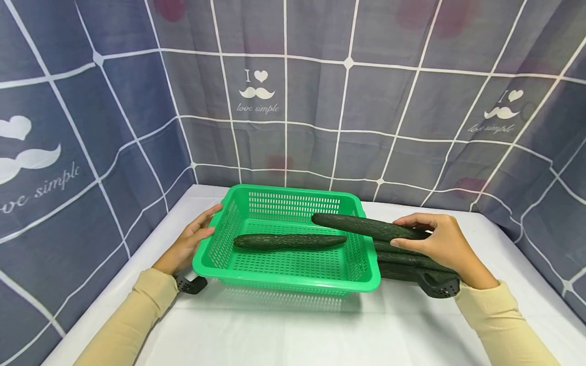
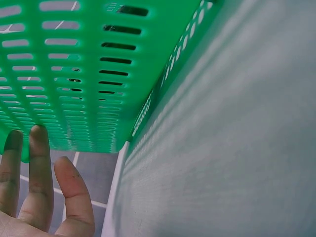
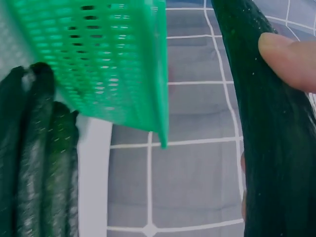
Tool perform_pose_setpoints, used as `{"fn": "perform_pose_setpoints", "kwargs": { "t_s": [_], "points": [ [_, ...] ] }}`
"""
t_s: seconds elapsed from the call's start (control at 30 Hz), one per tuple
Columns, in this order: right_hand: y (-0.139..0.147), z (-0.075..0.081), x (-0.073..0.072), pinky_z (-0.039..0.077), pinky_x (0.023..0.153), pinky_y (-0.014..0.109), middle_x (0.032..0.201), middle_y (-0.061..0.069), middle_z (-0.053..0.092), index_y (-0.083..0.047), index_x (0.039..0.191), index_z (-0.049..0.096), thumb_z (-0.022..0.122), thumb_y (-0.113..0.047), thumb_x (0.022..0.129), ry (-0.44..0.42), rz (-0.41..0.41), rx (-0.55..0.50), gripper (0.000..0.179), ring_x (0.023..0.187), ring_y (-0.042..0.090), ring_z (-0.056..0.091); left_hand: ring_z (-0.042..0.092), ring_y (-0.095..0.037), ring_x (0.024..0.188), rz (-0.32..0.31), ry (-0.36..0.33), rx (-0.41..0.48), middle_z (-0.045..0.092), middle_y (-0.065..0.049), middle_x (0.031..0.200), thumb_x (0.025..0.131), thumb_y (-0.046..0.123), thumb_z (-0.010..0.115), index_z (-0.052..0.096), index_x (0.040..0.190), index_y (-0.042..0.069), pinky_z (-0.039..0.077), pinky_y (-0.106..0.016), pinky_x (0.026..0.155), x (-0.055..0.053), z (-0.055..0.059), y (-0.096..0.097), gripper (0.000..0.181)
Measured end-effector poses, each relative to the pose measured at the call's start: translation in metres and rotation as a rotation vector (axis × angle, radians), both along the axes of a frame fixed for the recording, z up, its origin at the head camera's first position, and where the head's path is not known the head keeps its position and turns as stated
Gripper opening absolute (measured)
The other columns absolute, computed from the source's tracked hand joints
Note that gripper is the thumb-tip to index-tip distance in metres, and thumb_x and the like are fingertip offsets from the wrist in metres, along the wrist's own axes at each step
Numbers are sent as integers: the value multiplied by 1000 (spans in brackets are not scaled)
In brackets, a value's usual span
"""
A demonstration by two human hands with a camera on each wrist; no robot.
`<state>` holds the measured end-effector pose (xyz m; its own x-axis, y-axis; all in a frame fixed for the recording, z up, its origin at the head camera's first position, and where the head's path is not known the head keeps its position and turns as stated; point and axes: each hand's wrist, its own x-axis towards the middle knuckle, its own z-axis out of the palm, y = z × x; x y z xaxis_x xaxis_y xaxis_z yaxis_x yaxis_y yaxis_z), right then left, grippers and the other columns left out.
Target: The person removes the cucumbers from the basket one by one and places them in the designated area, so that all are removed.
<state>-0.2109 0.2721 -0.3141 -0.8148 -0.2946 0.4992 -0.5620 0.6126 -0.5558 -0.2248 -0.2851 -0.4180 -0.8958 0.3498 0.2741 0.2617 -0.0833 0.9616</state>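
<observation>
A green plastic basket [image 1: 293,281] with slotted walls stands on the white table, and one cucumber [image 1: 288,242] lies inside it. My left hand [image 1: 189,246] is at the basket's left side. In the left wrist view its fingers [image 2: 39,168] are extended against the slotted outer wall. My right hand [image 1: 439,239] grips a second cucumber [image 1: 357,223] near its right end, thumb on one side and fingers on the other. That cucumber is raised, its far end reaching over the basket's right rim. Below it, several more cucumbers [image 3: 37,148] lie side by side on the table, partly hidden.
The white tabletop [image 1: 274,335] extends in front of the basket. A grey checked curtain [image 1: 311,147] hangs close behind the table and along both sides. Black wrist-worn pieces [image 1: 441,287] sit at both cuffs.
</observation>
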Motion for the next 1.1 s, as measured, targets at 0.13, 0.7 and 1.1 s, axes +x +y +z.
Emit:
{"fn": "perform_pose_setpoints", "kwargs": {
  "t_s": [0.13,0.7,1.1],
  "points": [
    [11,-10,7,52,75,10,95,-14,80,-9,106,86,100,-6,74,-23,-14,7,35,84,-3,70,36,1,146,-20,11,36,8,-18,177,115,13,45,37,170,28,48,-20,108,-1,-1,0,58],
    [48,-15,21,48,82,6,97,-16,80,-12,107,86,100,-10,75,-87,-63,51,35,91,-7,70,50,-5,136,-7,3,41,33,6,162,114,13,46,41,167,30,52,-23,104,0,0,0,56],
    [85,-28,22,47,81,6,100,-19,79,-14,109,86,98,-8,77,-184,-57,76,35,96,-10,67,47,-1,138,-10,7,29,14,-14,174,114,13,44,39,169,30,52,-22,104,-2,-1,-1,57]
  ]
}}
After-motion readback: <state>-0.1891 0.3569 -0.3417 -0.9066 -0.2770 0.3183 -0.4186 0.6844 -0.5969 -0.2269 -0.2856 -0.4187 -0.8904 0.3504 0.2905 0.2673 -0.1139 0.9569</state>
